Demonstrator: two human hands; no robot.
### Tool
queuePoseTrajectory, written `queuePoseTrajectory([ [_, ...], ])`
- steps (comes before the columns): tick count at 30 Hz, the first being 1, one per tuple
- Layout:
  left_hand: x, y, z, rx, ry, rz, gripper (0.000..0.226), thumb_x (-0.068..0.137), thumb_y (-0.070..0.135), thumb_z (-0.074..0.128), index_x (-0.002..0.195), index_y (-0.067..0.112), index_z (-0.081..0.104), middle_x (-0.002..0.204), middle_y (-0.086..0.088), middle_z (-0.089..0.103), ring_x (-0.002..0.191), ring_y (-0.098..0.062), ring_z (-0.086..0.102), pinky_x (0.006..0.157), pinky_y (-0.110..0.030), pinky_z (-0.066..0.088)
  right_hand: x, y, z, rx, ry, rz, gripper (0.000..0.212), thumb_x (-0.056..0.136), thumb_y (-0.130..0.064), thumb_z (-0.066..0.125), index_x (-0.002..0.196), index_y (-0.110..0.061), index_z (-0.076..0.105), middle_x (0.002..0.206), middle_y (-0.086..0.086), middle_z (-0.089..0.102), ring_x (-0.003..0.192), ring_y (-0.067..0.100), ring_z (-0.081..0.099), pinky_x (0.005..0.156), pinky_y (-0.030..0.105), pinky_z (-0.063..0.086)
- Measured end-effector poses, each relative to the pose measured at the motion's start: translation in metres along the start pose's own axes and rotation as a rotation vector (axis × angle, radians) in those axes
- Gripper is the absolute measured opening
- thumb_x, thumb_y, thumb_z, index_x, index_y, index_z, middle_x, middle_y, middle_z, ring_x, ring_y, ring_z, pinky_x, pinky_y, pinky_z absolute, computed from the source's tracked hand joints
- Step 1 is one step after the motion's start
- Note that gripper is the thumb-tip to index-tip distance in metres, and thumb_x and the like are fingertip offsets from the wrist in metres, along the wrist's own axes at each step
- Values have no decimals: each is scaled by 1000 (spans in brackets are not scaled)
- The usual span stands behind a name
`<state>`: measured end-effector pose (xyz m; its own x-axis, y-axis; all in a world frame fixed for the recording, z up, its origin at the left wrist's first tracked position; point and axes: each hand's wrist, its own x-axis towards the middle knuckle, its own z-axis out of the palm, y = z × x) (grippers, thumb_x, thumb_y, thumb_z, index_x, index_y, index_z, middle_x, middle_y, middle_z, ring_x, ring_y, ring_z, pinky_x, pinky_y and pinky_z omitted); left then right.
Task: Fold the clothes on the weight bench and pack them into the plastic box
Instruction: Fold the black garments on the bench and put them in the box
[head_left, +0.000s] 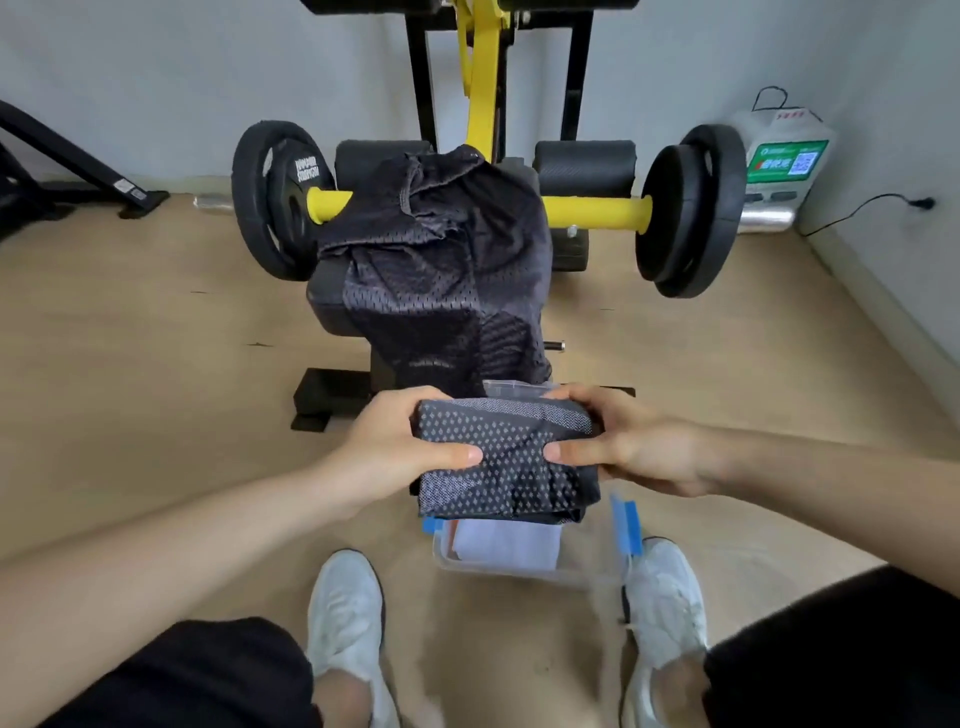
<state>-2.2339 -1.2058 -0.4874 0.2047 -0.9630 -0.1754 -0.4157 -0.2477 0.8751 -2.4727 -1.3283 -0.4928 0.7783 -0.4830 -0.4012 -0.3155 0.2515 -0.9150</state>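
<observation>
A folded dark garment with a pale dotted pattern (506, 460) is held between both hands above the clear plastic box (524, 571) on the floor. My left hand (395, 441) grips its left side, thumb on top. My right hand (631, 447) grips its right side the same way. Inside the box lies a folded white garment (506, 545). A dark mesh garment (441, 270) lies unfolded over the black weight bench (324, 306) beyond the box.
A yellow bar with black weight plates (685, 213) crosses behind the bench. The box has blue clips (626, 525). My white shoes (345, 608) stand either side of the box on the wooden floor. A white device with a cable (779, 161) sits by the right wall.
</observation>
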Motion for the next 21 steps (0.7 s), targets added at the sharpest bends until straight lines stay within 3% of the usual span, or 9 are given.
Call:
queuePoseTrajectory([
  [5,11,-41,41,-5,6,-115,43,69,14,90,105,14,68,98,2,72,86,-6,69,65,-15,50,13,55,-3,46,56,92,62,77,10,75,129,-17,54,118,9,64,94,22,68,61,27,55],
  [9,39,-87,74,50,78,-181,58,66,21,92,114,21,59,106,4,67,98,-17,66,85,-36,56,43,94,-4,-24,318,77,65,72,10,79,125,-20,57,116,8,57,100,29,66,77,42,60],
  [13,63,-122,101,66,135,-195,59,71,17,88,122,21,57,109,3,65,99,-20,64,81,-29,50,69,129,-5,-155,450,74,73,74,4,80,137,-20,51,107,-5,55,98,21,63,90,43,57],
  [18,79,-171,122,150,114,-174,57,72,24,86,122,24,58,119,4,62,112,-19,60,97,-39,50,91,167,-12,-283,452,131,71,79,-11,80,141,-22,48,128,4,50,118,26,56,100,41,51],
  [21,80,-197,123,519,37,-73,64,78,29,80,135,25,52,129,0,54,117,-24,57,93,-44,52,98,194,-18,-672,283,177,74,83,-24,76,148,-24,40,146,6,39,130,27,46,110,34,39],
])
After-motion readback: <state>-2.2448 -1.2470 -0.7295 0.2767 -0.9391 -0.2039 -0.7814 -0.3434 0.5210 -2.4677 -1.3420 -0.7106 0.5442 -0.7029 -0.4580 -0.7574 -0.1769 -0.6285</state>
